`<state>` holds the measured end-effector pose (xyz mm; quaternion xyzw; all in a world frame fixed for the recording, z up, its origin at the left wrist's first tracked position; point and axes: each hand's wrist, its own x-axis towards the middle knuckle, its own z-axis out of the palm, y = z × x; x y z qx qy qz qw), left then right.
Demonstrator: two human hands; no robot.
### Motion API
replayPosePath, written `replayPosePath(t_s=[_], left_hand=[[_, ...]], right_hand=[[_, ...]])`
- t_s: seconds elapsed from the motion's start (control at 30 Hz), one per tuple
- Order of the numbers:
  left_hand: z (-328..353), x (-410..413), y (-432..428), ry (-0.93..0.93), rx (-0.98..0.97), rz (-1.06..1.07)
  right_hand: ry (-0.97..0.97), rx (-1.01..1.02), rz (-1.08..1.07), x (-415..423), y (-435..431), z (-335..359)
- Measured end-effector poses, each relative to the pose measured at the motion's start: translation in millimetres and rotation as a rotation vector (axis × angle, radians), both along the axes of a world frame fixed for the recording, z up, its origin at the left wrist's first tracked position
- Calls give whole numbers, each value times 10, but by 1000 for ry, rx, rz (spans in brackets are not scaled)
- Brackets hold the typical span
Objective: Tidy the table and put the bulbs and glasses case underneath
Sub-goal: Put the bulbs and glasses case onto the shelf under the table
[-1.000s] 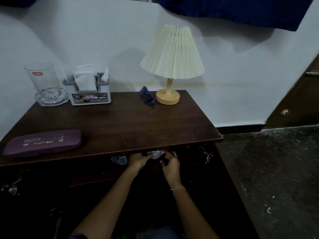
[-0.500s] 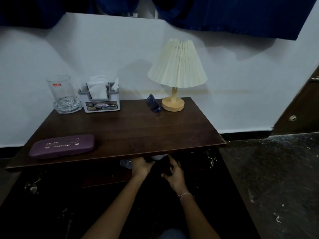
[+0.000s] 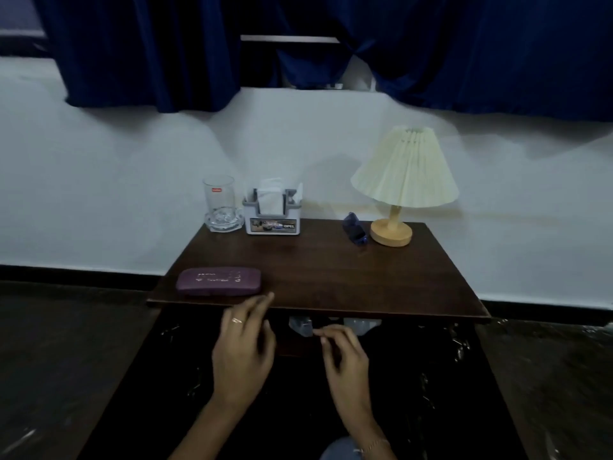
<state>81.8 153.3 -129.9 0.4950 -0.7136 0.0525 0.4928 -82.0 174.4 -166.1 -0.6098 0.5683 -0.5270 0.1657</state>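
A purple glasses case (image 3: 219,281) lies near the front left edge of the dark wooden table (image 3: 331,273). Under the tabletop, two pale bulbs show in the shadow, one (image 3: 301,325) left and one (image 3: 361,325) right. My left hand (image 3: 243,350) is in front of the table edge, fingers apart and empty, its fingertips just right of the case. My right hand (image 3: 345,356) hangs lower, fingers loosely curled, holding nothing, just below the left bulb.
At the back of the table stand a clear glass on a glass dish (image 3: 220,205), a grey tissue holder (image 3: 272,210), a small blue object (image 3: 355,229) and a lamp with a pleated cream shade (image 3: 404,174). Blue curtains hang above; dark floor surrounds the table.
Both hands have come out from under the table, leaving the bulb there. The left hand rose toward the glasses case. The view lifted and pulled back.
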Motion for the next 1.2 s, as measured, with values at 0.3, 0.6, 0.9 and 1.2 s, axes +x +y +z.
replayPosePath(t_s=[0.3, 0.6, 0.9, 1.2], left_hand=[[334, 757, -686, 96, 441, 284], [287, 519, -820, 43, 502, 113], [351, -59, -1043, 121, 577, -230], [208, -29, -1269, 359, 671, -370]], right_hand=[[227, -67, 314, 593, -562, 653], [444, 53, 275, 436, -890, 606], [820, 117, 28, -376, -1122, 647], [751, 88, 120, -423, -1215, 602]])
